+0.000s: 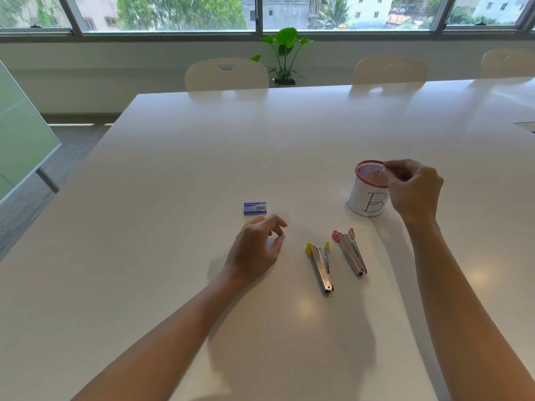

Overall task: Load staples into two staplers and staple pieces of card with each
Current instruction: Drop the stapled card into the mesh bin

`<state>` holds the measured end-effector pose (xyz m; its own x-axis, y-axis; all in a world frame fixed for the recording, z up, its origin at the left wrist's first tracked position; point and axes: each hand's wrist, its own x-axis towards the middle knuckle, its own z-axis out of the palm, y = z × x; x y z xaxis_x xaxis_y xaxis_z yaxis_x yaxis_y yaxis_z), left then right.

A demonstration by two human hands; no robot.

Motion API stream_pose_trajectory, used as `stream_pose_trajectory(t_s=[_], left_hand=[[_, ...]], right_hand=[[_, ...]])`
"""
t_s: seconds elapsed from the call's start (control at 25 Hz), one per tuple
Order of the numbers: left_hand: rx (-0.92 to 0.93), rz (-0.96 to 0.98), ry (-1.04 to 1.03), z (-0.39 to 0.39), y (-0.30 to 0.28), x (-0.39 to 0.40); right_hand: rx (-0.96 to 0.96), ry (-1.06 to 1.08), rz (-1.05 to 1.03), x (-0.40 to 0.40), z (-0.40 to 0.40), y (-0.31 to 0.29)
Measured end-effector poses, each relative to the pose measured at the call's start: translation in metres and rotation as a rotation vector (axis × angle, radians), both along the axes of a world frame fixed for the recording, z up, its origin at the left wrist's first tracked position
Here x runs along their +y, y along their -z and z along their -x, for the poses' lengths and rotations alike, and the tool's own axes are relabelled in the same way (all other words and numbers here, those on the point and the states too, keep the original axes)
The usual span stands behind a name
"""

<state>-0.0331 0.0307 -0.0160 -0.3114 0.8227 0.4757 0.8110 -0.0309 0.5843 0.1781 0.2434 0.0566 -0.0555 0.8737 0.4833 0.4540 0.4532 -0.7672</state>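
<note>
Two metal staplers lie side by side on the white table (pixel 173 198): one with yellow ends (pixel 322 266) and one with red ends (pixel 351 252). A small blue staple box (pixel 254 208) lies to their left. My left hand (pixel 256 250) hovers just in front of the box, fingers loosely curled, holding nothing. A red mesh cup (pixel 365 198) wrapped in white paper marked "B" stands to the right. My right hand (pixel 414 189) is at the cup's rim and pinches a tan piece of card (pixel 376 177) that sits partly inside the cup.
White chairs (pixel 227 73) stand along the table's far side, with a potted plant (pixel 285 53) behind them under the windows. A glass panel (pixel 20 140) leans at the left, beyond the table edge.
</note>
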Motion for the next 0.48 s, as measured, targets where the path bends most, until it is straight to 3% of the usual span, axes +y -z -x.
stream_pose_trajectory(t_s=[0.28,0.48], left_hand=[[-0.102,-0.081,-0.060,0.007,0.004,0.012],[-0.162,-0.113,-0.030,-0.018,-0.019,0.043]], right_hand=[[0.221,0.025,-0.105,-0.014,0.000,0.019],[0.162,0.055,-0.130,-0.018,0.000,0.032]])
